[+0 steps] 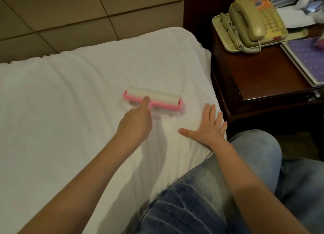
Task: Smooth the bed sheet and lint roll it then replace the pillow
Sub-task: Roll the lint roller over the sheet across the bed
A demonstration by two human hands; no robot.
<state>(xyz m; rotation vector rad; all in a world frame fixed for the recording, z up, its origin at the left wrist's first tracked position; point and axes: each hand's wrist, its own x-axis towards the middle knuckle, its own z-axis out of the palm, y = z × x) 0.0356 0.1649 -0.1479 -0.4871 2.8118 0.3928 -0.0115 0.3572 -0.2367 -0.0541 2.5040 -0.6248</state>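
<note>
Right now our left hand holds the lint roller. Our pointer finger lies straight along its pink frame, and the other fingers curl under, around a handle we cannot see. The hand and the roller look a bit blurry. The roller has a white sticky roll in a pink holder, and it lies on the white bed sheet just ahead of our left hand's fingertips. Our right hand is just beside the left one, on its right. It rests flat on the sheet with the palm down, the fingers straight and spread, and it grips nothing. The thumb points toward our left hand. The sheet has soft folds to the left of our left hand and looks smoother between the two hands. Below our right hand, our knee in blue jeans rests on the edge of the bed. Past our right hand and farther right stands a dark wooden nightstand. On it sits a tan telephone in a pale tray, with a purple booklet to the right of the tray.
</note>
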